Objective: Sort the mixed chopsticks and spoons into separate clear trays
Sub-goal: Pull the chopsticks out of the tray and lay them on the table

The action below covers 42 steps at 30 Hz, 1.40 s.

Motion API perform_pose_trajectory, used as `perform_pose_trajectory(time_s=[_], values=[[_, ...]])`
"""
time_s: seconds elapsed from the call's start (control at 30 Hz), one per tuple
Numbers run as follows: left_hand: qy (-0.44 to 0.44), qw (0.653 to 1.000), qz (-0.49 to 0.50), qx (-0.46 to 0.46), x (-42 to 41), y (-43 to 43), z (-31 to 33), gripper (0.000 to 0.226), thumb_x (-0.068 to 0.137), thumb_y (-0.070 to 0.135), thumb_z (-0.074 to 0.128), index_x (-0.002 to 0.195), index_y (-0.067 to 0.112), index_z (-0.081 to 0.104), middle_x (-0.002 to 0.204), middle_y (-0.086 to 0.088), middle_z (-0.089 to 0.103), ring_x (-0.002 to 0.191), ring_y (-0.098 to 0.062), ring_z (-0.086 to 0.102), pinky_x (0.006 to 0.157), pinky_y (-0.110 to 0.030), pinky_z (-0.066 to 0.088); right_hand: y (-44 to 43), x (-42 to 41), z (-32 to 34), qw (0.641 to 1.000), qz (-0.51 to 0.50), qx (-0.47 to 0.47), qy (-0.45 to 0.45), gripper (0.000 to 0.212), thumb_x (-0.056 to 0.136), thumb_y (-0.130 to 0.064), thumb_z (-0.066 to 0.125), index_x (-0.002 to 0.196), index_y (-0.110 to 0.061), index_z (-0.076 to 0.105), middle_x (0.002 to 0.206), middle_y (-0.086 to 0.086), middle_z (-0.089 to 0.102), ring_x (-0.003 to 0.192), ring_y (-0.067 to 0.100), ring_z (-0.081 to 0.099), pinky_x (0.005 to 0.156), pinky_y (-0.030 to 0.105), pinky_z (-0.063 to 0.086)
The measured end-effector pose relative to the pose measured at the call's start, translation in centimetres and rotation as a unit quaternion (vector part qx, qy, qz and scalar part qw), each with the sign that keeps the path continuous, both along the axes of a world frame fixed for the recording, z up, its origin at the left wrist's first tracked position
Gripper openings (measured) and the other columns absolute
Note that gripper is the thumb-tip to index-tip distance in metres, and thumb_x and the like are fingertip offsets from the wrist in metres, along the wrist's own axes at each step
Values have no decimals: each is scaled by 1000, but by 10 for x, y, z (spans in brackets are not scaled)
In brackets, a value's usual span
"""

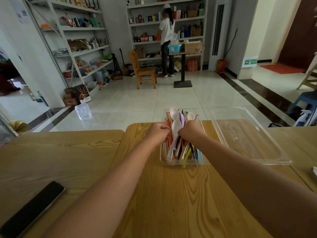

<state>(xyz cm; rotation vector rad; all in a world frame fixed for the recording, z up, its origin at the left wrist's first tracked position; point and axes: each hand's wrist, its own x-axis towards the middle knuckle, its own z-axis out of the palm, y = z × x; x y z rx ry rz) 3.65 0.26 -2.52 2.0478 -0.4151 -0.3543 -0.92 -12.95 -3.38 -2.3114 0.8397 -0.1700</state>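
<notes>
- The narrow clear tray (186, 162) sits on the desk (171, 194) at your 12 o'clock, packed with chopsticks (183, 151) and spoons lying lengthwise. The big white spoon (176, 128) lies on top between your hands.
- Your left grip (157, 134) is curled at the tray's 9 o'clock edge, fingertips bunched against the red chopsticks. I cannot tell whether it has hold of any.
- Your right grip (190, 133) is curled down into the pile. Its fingers are hidden, so what it has is unclear.
- Everything here looks light and stiff. The spoons look smooth and probably slippery, so pinch them at the handle.
- Chopsticks will likely tangle and roll, so gather several near mid-length.
- The empty tray (274, 161) waits at 2 o'clock.
</notes>
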Motion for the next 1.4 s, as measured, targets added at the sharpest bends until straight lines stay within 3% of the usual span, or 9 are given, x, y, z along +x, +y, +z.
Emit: perform_pose_trajectory(time_s=[0.1,0.3,0.37,0.6,0.8,0.93,1.03,1.23,1.4], values=[[2,1000,-22,-4,-2,-1,2,16,97,14,57,110,11,66,97,-5,70,81,-13,67,65,-20,53,-5,0,1,998,-23,57,-27,8,91,-14,54,90,-6,54,72,6,56,60,16,55,56,28,46],[35,998,-50,-8,-12,-5,9,23,97,21,60,114,6,64,100,-8,70,84,-19,68,65,-21,56,-7,-4,14,988,-31,119,-89,17,89,-15,62,97,-2,53,72,7,55,61,18,54,60,32,49],[55,997,-57,-10,-16,-4,10,24,97,19,60,115,3,64,100,-12,71,87,-24,70,72,-28,60,-6,-7,22,987,-28,133,-90,16,89,-16,64,96,-4,55,69,6,52,56,17,50,54,30,46],[133,987,-55,-67,-22,13,17,12,97,10,59,106,3,63,94,-13,68,76,-22,66,62,-29,59,7,-18,41,980,2,175,-95,19,92,-21,66,101,-4,66,65,1,53,46,10,43,40,20,36],[127,988,19,-90,-5,52,16,6,95,7,61,94,3,64,83,-10,69,71,-22,68,65,-37,57,15,-20,38,974,7,191,-121,31,92,-28,67,108,-2,63,72,6,59,53,12,50,49,25,39],[113,990,82,-22,6,84,4,10,95,7,62,85,7,59,82,-10,63,66,-19,61,58,-32,55,21,-19,32,978,40,169,-117,32,93,-25,62,110,3,65,64,3,54,51,14,49,50,27,40],[118,987,107,19,11,99,-10,9,94,9,63,99,3,61,91,-12,64,69,-18,62,52,-27,51,24,-19,30,981,58,145,-112,30,95,-21,59,110,4,66,62,3,53,50,14,48,46,26,40],[122,982,126,66,16,105,-28,19,92,6,65,108,-2,57,82,-9,60,65,-18,61,40,-22,48,26,-15,26,984,40,140,-100,28,93,-19,64,115,-3,58,83,9,61,57,9,53,47,21,42],[99,981,139,96,22,99,-40,21,89,11,70,104,2,58,92,-12,65,82,-25,68,74,-38,61,24,-14,20,982,33,151,-106,30,93,-19,65,115,0,61,73,6,58,55,10,50,48,21,42]])
